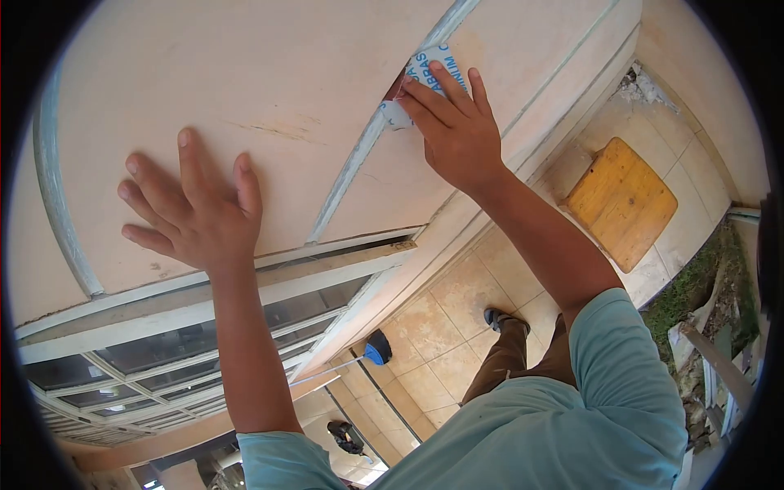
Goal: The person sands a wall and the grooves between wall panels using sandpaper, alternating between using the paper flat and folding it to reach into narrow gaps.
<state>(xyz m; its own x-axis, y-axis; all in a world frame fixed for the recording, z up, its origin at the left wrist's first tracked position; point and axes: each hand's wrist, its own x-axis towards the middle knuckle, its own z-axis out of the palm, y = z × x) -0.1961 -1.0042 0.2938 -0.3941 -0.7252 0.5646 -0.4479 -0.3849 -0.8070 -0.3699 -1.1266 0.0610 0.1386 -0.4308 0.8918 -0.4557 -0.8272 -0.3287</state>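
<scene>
My right hand presses a folded sheet of sandpaper against a narrow grey-blue strip on the pale pink wall. Blue printing shows on the sheet's white back, and a bit of its dark reddish side is visible near my fingertips. Part of the sheet is hidden under my fingers. My left hand rests on the wall with its fingers spread, holding nothing. Light brown scratches mark the wall between the two hands.
Below the wall panel is a white-framed window. A wooden stool stands on the tiled floor at the right. A blue broom is by the window's end. Planks and debris lie beyond the tiles.
</scene>
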